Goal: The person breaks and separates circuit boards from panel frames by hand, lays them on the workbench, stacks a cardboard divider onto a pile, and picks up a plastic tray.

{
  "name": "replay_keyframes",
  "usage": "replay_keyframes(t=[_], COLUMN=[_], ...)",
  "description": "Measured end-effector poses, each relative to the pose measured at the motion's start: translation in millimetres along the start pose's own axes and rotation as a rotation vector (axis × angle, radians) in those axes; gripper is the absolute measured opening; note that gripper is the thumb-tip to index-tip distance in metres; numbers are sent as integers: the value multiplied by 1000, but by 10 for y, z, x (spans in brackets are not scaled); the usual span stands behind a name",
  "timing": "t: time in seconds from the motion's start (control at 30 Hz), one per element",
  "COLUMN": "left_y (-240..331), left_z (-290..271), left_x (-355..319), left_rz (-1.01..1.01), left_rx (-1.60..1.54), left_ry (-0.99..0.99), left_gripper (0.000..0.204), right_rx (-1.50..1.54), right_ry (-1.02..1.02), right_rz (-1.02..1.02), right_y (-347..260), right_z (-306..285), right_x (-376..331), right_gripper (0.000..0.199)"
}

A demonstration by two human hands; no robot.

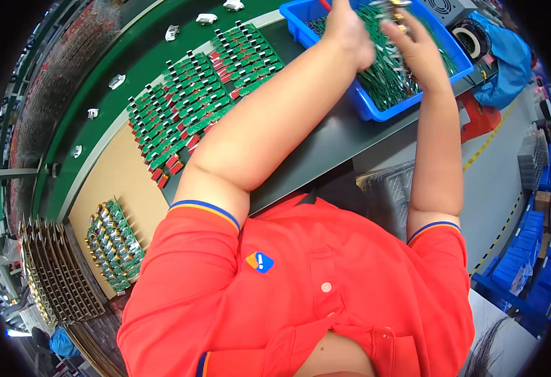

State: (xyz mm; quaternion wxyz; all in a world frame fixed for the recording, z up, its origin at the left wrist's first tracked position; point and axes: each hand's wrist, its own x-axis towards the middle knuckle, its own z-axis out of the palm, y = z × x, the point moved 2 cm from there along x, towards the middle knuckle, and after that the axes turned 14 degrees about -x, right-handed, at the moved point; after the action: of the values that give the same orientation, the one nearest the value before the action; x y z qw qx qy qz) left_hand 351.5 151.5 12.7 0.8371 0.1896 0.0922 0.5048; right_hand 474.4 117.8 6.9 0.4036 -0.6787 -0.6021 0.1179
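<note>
Both my hands are over a blue plastic bin filled with thin green strips. My left hand is closed at the upper edge, around something red that looks like a tool handle. The rest of that object is cut off by the picture's edge. My right hand grips a small circuit board carrying silvery and gold-coloured parts, held above the strips. Motion blurs the board and the fingers about it.
Rows of green circuit boards with red parts stand left of my left arm. More populated boards lie on brown cardboard. White pieces sit along a green conveyor. Stacked dividers are at left; a blue bag hangs at right.
</note>
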Motion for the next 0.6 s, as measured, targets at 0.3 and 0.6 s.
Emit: replay_keyframes(t=[0.3, 0.6], left_y=[245, 494], left_z=[51, 22], left_x=[88, -98], left_rz=[-305, -257], left_rx=[-386, -179], left_ry=[-326, -47], left_gripper=[93, 97], right_rx=[253, 494], right_ry=[-60, -184], right_rz=[-84, -403], right_y=[-438, -705], right_z=[3, 197], right_x=[42, 39], right_gripper=[48, 51])
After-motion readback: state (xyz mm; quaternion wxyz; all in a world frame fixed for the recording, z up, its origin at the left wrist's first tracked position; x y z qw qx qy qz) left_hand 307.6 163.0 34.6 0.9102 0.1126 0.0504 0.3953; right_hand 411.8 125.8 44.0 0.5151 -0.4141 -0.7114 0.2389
